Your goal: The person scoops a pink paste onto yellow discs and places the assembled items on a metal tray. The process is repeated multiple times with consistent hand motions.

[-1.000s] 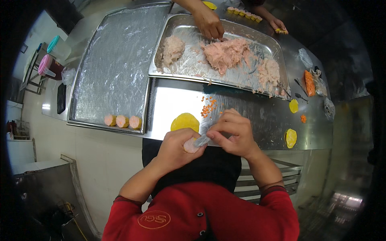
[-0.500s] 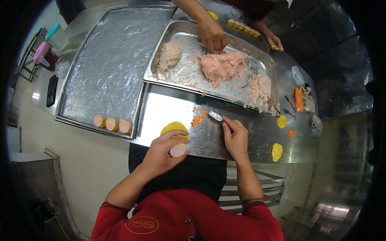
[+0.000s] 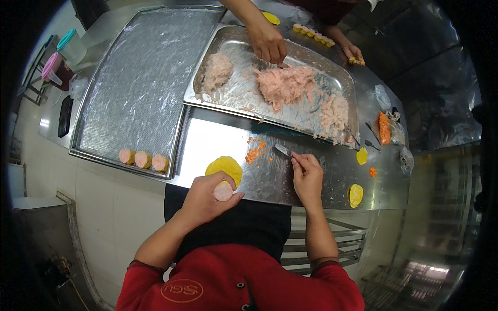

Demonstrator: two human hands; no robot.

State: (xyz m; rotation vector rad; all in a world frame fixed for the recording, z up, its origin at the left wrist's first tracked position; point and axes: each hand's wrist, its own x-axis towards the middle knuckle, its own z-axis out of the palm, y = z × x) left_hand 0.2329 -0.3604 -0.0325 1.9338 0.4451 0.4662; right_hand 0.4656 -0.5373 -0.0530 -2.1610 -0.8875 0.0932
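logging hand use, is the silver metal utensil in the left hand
No, the right hand holds the utensil, and the left hand a round, pink-topped dumpling.

The left hand (image 3: 203, 201) is curled inward near left; the right hand (image 3: 308, 179) is held pinched farther right, both forearms (image 3: 165, 238) being stretched forward.

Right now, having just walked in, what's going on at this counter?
A person's left hand grips a yellow-wrapped piece with its pink filling showing, beside a round yellow wrapper. The right hand holds a small spoon-like metal tool near scattered orange bits. Three similar filled pieces sit near the tray's near right corner. Across the counter, a co-worker's hand reaches over the pan of pink mixture.
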